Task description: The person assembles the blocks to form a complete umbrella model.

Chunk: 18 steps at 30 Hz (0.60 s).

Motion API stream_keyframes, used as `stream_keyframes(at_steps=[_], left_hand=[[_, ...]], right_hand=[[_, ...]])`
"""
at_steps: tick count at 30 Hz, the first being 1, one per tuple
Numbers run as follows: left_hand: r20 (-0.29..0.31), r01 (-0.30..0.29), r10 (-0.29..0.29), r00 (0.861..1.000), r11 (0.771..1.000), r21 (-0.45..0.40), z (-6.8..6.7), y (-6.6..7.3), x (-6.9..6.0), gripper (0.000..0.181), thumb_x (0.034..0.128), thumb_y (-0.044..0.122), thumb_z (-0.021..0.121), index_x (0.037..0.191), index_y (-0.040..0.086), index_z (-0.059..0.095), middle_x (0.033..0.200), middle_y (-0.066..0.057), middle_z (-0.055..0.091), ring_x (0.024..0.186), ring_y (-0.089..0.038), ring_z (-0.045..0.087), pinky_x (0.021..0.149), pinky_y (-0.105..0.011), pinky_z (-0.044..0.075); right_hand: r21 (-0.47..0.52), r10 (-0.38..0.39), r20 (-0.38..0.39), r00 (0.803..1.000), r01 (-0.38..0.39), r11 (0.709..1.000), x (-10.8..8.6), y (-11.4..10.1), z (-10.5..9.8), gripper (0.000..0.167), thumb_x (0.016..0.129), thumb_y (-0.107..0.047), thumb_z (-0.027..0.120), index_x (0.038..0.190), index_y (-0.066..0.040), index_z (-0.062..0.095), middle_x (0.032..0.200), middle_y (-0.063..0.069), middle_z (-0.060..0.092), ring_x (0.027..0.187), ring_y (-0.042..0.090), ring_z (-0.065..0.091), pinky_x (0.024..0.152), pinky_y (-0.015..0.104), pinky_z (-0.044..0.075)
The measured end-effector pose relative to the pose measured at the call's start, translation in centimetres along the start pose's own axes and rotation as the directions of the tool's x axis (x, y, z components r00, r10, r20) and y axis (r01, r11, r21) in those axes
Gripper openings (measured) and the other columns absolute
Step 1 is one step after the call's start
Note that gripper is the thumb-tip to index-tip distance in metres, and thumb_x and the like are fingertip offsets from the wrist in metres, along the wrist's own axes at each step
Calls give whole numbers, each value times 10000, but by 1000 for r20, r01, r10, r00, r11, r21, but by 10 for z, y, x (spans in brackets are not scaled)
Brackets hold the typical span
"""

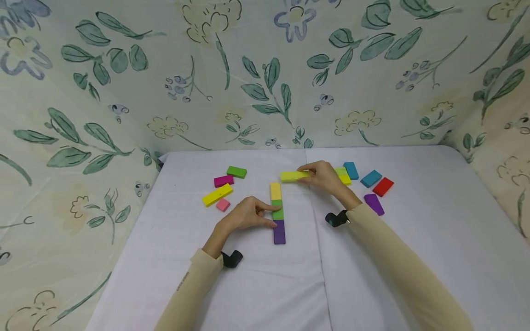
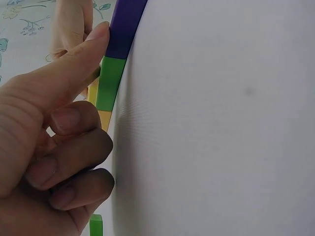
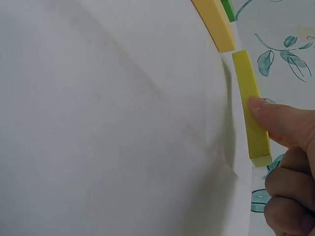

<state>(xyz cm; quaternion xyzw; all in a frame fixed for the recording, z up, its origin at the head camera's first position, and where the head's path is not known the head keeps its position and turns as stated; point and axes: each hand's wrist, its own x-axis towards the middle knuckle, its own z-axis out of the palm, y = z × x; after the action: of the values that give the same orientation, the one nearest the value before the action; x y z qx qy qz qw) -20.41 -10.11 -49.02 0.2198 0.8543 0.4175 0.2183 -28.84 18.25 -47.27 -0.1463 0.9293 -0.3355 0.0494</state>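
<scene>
A row of wooden blocks stands end to end: a purple block (image 1: 279, 232), a green block (image 1: 279, 214) and a pale orange block (image 1: 275, 191) at the far end. My left hand (image 1: 250, 213) touches it from the left, thumb against the purple block and outstretched index finger across the green one; the other fingers are curled in the left wrist view. Beyond the row's far end, my right hand (image 1: 325, 177) pinches a long yellow block (image 1: 293, 176). In the right wrist view, the thumb presses the yellow block's (image 3: 251, 110) side, near the pale orange block (image 3: 216, 24).
Left of the row lie a green block (image 1: 237, 172), a magenta block (image 1: 224, 181), a yellow block (image 1: 217, 195) and a pink block (image 1: 223, 205). Past the right hand are yellow blocks (image 1: 343, 176), blue blocks (image 1: 371, 178), a red block (image 1: 383, 186) and a purple block (image 1: 374, 204).
</scene>
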Motion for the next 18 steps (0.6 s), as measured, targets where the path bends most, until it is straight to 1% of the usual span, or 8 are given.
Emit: stream_keyframes(at_steps=[3, 12, 18], left_hand=[[-4, 3, -3, 1000, 1000, 6, 1, 0, 0, 500, 815, 331, 890, 1287, 262, 740, 574, 58, 384, 536, -107, 331, 515, -216, 251], [-12, 3, -3, 1000, 1000, 31, 1, 1, 1, 500, 809, 344, 891, 1281, 273, 743, 566, 55, 378, 525, -107, 318, 512, -216, 243], [-14, -3, 4, 1000, 999, 33, 1, 1, 1, 492, 812, 341, 890, 1278, 277, 745, 572, 64, 371, 535, -100, 316, 518, -216, 246]], right_hand=[[10, -1, 18, 1000, 1, 1000, 4, -2, 5, 390, 899, -214, 824, 1256, -75, 748, 651, 5, 350, 631, 174, 383, 629, 300, 311], [14, 16, 22, 1000, -16, 1000, 8, -7, 12, 382, 902, -217, 821, 1260, -101, 752, 674, 13, 363, 669, 198, 405, 680, 330, 339], [27, 19, 29, 999, -20, 999, 10, -7, 15, 390, 901, -221, 821, 1264, -99, 749, 683, 20, 391, 679, 192, 407, 664, 320, 327]])
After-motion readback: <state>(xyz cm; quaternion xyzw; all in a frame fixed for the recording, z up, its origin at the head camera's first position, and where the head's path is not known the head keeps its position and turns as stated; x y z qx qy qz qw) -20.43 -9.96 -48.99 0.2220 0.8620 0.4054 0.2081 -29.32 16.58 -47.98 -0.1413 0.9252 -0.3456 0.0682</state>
